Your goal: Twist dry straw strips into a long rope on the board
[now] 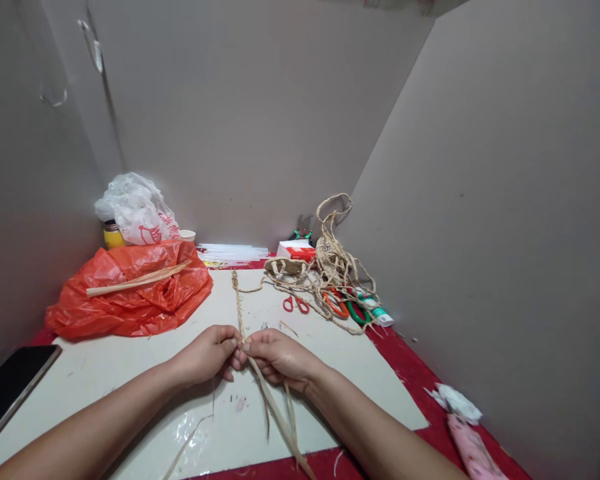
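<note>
A thin braided straw cord point(239, 308) runs from the far part of the white board down to my two hands. My left hand point(213, 351) pinches it from the left, fingertips closed at the working end. Opposite, my right hand point(280, 357) grips the same spot between thumb and fingers. Loose flat straw strands point(275, 410) trail from my fingers towards me, over the near edge of the board. The exact hold of each fingertip is partly hidden. Beyond my right hand lies a tangled heap of finished braid point(333, 257).
Red-handled scissors point(296, 305) and green-handled scissors point(359, 313) lie by the heap. A red plastic bag point(130, 313) with straw strips on it sits left on the white board point(375, 380). A phone point(10, 387) lies near left. Grey walls point(505, 220) enclose the table.
</note>
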{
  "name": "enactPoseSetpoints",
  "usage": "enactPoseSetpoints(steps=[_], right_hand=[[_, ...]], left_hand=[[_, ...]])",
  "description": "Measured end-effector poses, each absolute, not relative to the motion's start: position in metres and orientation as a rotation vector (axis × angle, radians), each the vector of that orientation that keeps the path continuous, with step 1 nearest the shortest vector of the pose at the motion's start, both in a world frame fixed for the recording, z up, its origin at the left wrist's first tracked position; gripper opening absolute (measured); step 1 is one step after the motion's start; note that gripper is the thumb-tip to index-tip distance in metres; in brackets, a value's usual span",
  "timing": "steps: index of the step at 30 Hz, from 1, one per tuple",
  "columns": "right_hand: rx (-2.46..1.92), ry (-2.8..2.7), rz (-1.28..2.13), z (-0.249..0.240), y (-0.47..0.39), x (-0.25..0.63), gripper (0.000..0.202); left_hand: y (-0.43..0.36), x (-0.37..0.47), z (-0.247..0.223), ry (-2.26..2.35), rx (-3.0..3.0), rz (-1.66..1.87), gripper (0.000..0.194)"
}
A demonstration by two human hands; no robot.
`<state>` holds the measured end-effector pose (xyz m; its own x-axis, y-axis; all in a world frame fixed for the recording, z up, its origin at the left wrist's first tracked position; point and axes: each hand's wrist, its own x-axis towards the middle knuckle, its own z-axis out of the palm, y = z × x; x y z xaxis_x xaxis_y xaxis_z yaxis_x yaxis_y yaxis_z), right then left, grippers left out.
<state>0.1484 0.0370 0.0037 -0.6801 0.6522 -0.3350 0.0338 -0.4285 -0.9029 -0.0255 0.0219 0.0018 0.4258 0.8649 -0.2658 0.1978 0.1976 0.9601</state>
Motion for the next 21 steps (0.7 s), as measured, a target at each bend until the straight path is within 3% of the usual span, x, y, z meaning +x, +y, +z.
enactPoseSetpoints(steps=[7, 14, 21], right_hand=[[-1.087, -1.507, 2.034, 0.004, 0.036, 0.146, 0.021], [-1.226, -2.076, 1.315, -0.009, 0.035, 0.144, 0.026], [-1.297, -2.333, 0.983, 0.020, 0.032, 0.157, 0.025]], left_hand=[[0.022, -0.023, 0.004, 1.177, 1.377, 0.660, 0.022], [0.021, -0.020, 0.010, 1.234, 1.301, 0.506, 0.024], [0.019, -0.019, 0.007, 1.281, 1.267, 0.584, 0.022]])
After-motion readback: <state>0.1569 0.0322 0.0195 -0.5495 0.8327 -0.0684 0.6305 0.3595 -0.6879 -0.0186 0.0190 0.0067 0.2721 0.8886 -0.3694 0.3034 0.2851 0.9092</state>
